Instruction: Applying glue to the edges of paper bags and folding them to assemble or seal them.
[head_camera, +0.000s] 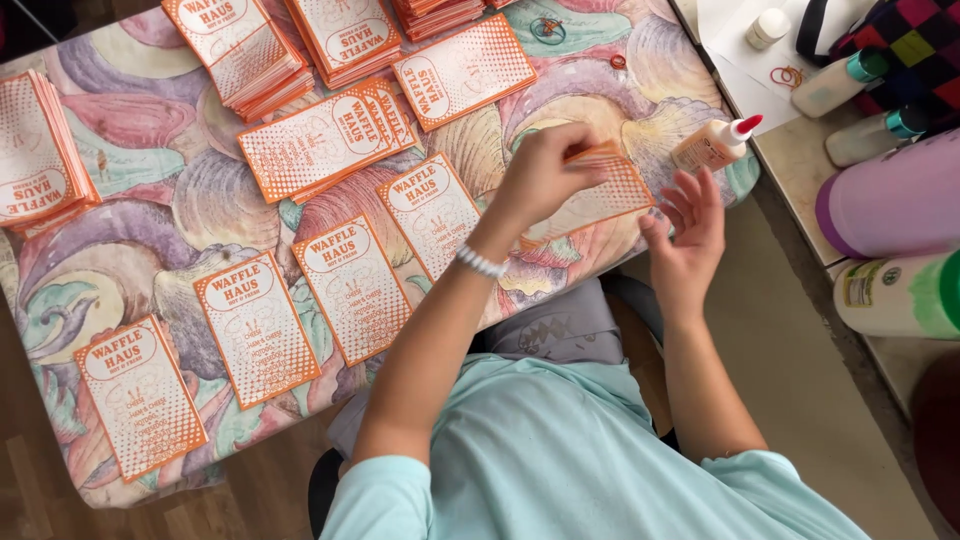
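Here we see our left hand (540, 175) pinching the top edge of an orange card (600, 195), fingers pressed together on it, a beaded bracelet (480, 262) on the wrist. The card lies on the tabletop (180, 200), near the edge closest to us, just below and left of the glue bottle (715, 143). Our right hand (690, 225) sits at the card's right end, fingers spread and slightly curled, the fingertips at or just off the card's edge; we cannot tell whether they touch it.

The glue bottle lies tilted on the patterned cloth (640, 70), its red tip pointing up and to the right. Left of the glue bottle, past the held card, a row of single cards (350, 285) runs along the near edge of the tabletop, each lying flat and apart from its neighbour. Farther left and above that row, stacks of the same cards (240, 50) rest on the cloth, one stack (35, 150) far over at the left edge. Above and left of the glue bottle lie rubber bands (547, 30) on the cloth.

Right of the glue bottle, on a separate side surface, stand several bottles (840, 82), a purple container (890, 200) and a green-and-white one (900, 295) lying on their sides.
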